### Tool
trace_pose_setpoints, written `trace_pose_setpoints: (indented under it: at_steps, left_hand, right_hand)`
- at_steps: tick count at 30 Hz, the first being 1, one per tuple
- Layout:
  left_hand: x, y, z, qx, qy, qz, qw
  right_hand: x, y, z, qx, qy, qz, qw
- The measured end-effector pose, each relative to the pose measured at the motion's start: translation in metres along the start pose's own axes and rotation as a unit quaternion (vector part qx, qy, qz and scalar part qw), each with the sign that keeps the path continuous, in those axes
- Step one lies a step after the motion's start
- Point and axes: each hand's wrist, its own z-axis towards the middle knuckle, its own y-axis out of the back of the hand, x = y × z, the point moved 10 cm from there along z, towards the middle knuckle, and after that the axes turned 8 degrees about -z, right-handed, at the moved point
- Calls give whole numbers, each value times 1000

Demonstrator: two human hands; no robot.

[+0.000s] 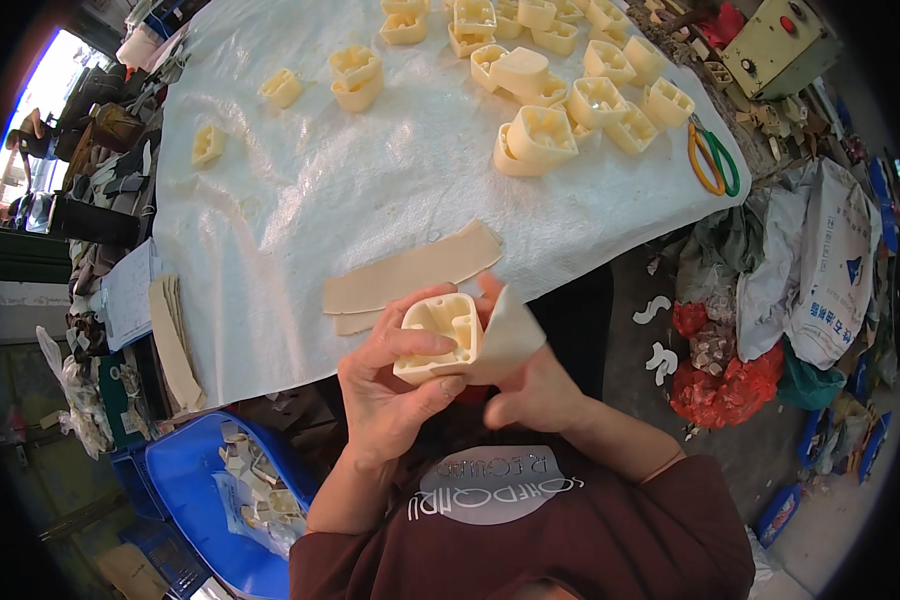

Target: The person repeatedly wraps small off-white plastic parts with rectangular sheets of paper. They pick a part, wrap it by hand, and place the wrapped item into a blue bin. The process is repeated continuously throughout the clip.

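Note:
My left hand [385, 385] grips a hollow cream plastic heel block [417, 364] above the near edge of the table, fingers over its ribbed open side and thumb below. A smooth beige strip [511, 338] stands curved against the block's right side. My right hand [542, 392] is closed round that strip, partly hidden behind it and slightly blurred. Just beyond my hands, more flat beige strips [410, 270] lie overlapping on the white table cover [260, 250].
Several similar heel blocks [540, 138] crowd the far right of the table, near scissors [711, 165] with orange and green handles. Beige strips [173, 340] hang at the left edge. A blue bin [195, 490] stands lower left; bags [735, 360] sit on the floor at right.

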Motion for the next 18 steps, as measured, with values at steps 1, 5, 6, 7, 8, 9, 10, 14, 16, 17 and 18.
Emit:
trace_pose_setpoints:
  at_steps: [1,5,6,7,8,9,10,14,16,17,18]
  left_hand:
    - [2,-1,-1,8,3,-6,1000]
    - [5,1,-4,45,-8,-36,998]
    - [5,-1,-4,58,-15,-46,997]
    - [6,-1,-4,62,-11,-59,996]
    - [6,-1,-6,64,-8,-72,995]
    - [7,-1,-7,67,-4,-84,994]
    - [8,-1,-7,73,-3,-83,994]
    - [12,-4,-8,87,4,-87,992]
    - [14,-7,-7,89,10,-94,992]
    - [15,-8,-8,89,14,-96,991]
    - [15,-9,-8,90,18,-98,991]
  right_hand:
    - [2,6,1,-30,10,74,997]
    - [5,29,5,-58,-25,120,991]
    - [6,31,5,-54,-23,105,993]
    - [6,32,6,-50,-21,90,994]
    - [7,33,6,-45,-20,76,996]
    - [6,33,5,-46,-26,75,996]
    - [5,31,6,-47,-32,73,996]
    - [-1,28,7,-39,-48,78,995]
    - [-4,29,8,-32,-43,84,995]
    - [-6,29,8,-28,-41,88,995]
    - [-9,28,8,-16,-48,84,995]
